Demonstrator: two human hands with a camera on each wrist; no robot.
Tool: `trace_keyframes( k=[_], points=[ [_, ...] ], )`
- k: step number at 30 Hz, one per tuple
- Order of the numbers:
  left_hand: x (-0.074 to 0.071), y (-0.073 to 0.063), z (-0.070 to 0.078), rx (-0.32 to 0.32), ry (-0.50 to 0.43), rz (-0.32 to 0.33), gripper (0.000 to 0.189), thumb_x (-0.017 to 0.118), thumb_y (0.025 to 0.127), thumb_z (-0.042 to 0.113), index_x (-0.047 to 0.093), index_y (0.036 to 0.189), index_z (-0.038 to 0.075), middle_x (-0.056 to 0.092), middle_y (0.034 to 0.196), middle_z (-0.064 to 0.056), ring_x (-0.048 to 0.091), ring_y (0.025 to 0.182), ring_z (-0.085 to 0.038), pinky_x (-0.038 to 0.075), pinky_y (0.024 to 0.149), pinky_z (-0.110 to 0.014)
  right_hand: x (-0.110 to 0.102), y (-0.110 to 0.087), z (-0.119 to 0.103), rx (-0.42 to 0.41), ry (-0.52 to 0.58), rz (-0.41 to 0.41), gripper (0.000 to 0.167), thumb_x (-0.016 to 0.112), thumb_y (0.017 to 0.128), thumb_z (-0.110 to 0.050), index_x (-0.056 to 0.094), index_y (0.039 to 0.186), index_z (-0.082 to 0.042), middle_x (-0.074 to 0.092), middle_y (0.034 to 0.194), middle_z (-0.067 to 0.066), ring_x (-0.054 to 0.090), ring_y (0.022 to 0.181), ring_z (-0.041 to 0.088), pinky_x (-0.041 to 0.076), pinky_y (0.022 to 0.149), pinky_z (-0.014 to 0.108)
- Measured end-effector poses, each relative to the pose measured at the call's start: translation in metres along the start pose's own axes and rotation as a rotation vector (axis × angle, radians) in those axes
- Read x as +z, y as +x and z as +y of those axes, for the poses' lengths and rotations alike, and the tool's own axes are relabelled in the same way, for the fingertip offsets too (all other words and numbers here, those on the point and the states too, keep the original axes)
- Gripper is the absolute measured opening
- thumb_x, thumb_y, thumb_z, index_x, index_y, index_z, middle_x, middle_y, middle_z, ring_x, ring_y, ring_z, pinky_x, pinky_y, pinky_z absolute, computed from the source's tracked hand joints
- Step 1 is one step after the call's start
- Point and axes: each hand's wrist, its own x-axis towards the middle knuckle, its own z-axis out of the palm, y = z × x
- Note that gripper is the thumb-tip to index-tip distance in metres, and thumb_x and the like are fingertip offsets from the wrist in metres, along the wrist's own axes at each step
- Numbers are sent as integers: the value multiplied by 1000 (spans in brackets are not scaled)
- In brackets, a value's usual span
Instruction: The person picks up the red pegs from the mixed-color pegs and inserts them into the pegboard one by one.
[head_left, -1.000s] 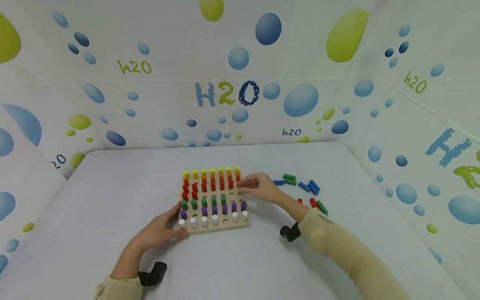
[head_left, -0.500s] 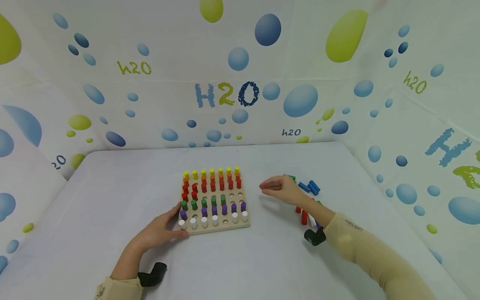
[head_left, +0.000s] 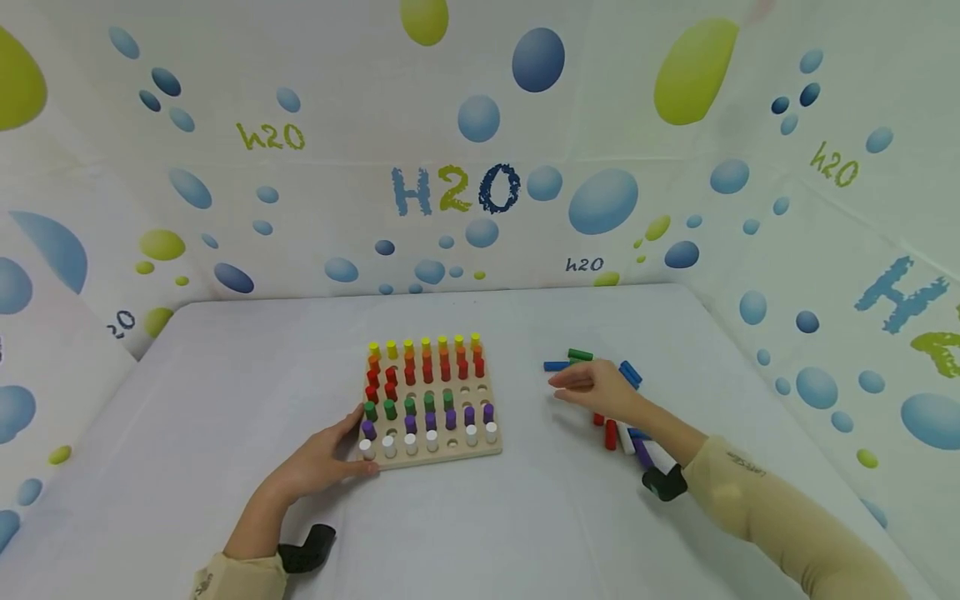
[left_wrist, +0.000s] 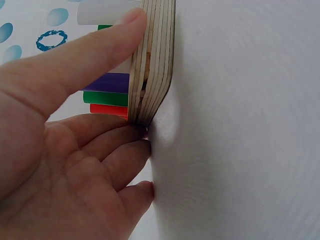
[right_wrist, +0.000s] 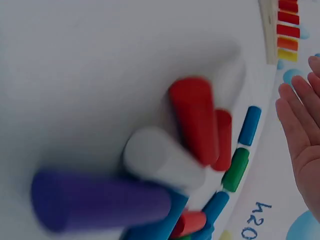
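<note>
A light wooden pegboard (head_left: 472, 455) lies on the table with rows of yellow, orange, red, green, purple and white pegs upright in it; some holes are bare. My left hand (head_left: 313, 463) holds its near left corner, the thumb (left_wrist: 85, 65) against the front edge and the fingers at the left side. To the board's right, my right hand (head_left: 603, 390) hovers over loose pegs with straight fingers and nothing between them. A blue peg (head_left: 557, 366) and a green peg (head_left: 580, 354) lie just beyond its fingertips.
Nearer the right forearm lie a red peg (head_left: 611, 435), a white peg (head_left: 626, 438) and a purple peg (head_left: 642, 455). More blue pegs (head_left: 630, 373) lie behind the right hand. A white cloth (head_left: 247, 367) covers the table; a patterned sheet (head_left: 315, 208) hangs behind.
My right hand has moved from the board's right side, at the red row's end, rightward to the loose pegs. A red peg now stands at that end. The left hand has stayed on the board's corner.
</note>
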Motion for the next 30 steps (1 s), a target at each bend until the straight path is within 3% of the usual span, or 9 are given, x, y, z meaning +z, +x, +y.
trace_keyframes(
  k=[4, 8, 13, 21, 30],
  points=[
    [0, -1, 2, -4, 5, -1, 103, 76, 71, 41, 17, 144, -1, 20, 146, -25, 15, 133, -43, 17, 103, -59, -10, -11, 3, -42, -158, -43, 24, 68, 83, -13, 68, 103, 0, 67, 103, 12, 63, 97, 24, 52, 81, 34],
    [0, -2, 4, -16, 8, -6, 103, 76, 71, 41, 17, 144, -1, 20, 146, -25, 14, 133, -43, 17, 103, -59, -19, -20, 0, -76, -383, -120, 22, 68, 81, -9, 69, 102, -1, 68, 102, 9, 62, 97, 25, 52, 80, 37],
    [0, -2, 4, -24, 9, -13, 102, 75, 72, 41, 16, 144, -1, 20, 146, -26, 14, 133, -43, 17, 103, -59, -26, -27, -3, -91, -571, -196, 21, 70, 80, -12, 71, 99, -3, 69, 100, 8, 63, 97, 24, 52, 80, 36],
    [1, -2, 3, -21, -2, -14, 102, 75, 72, 40, 16, 144, -1, 19, 146, -25, 14, 134, -43, 17, 103, -59, -29, -33, -3, -84, -622, -247, 25, 73, 77, -18, 71, 98, -4, 69, 97, 8, 65, 89, 19, 53, 77, 33],
    [0, 0, 0, -12, -2, -5, 103, 75, 71, 42, 16, 144, -1, 19, 146, -25, 14, 134, -42, 17, 104, -58, -26, -34, 3, -143, -657, -255, 14, 75, 75, -10, 71, 88, -8, 70, 93, 6, 65, 83, 15, 54, 72, 28]
  ],
)
